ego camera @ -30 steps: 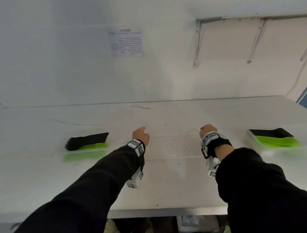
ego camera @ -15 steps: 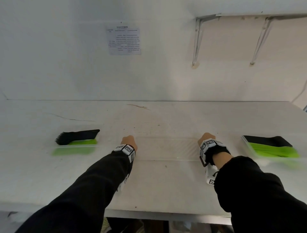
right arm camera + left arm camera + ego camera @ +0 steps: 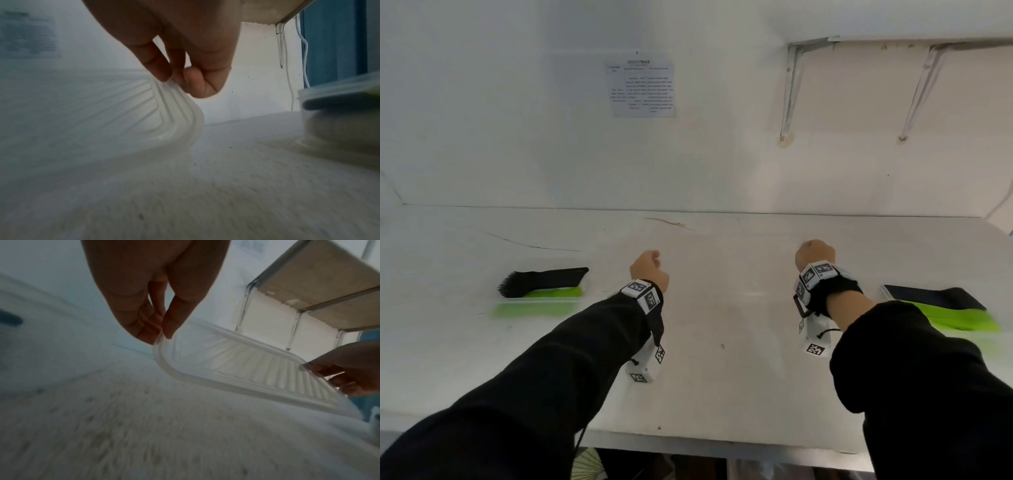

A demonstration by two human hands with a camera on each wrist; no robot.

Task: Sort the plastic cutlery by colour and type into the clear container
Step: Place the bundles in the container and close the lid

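From the head view, a clear ribbed lid (image 3: 729, 287) is almost invisible over the middle of the white desk (image 3: 722, 387), spanning the gap between the two hands. The left hand (image 3: 649, 270) and right hand (image 3: 814, 253) are both fisted, knuckles up, arms in black sleeves reaching forward side by side. Toward the desk's left edge sits a clear container (image 3: 541, 301) with black and green cutlery; a second container of black and green cutlery (image 3: 941, 308) sits toward the right edge.

In the left wrist view, the lid is translucent, with rounded corners, a raised rim and parallel ribs, tilted and held above the desk. The left hand's fingers (image 3: 148, 331) and thumb pinch its near corner; the right hand pinches the far end.

In the right wrist view, the right hand's fingers (image 3: 160, 68) and thumb pinch the lid's rim at a rounded corner, clear of the desk. The right container stands nearby, blurred.
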